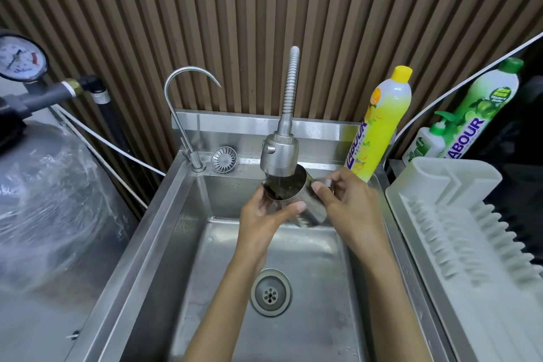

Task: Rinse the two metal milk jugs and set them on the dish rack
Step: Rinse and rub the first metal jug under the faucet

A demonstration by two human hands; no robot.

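Note:
A metal milk jug (311,206) is held over the steel sink (188,214), tilted with its mouth up under the spray head of the flexible tap (279,156). Water runs from the spray head into the jug. My left hand (264,214) wraps around the jug's body from the left. My right hand (343,200) grips its handle on the right side. Only this one jug is in view. The white plastic dish rack (458,232) stands to the right of the sink and holds nothing.
A thin gooseneck tap (188,114) and a loose strainer (224,159) sit at the sink's back left. A yellow detergent bottle (379,123), a green one (482,106) and a small pump bottle (426,144) stand at the back right. A plastic-wrapped tank with a gauge (20,57) is on the left.

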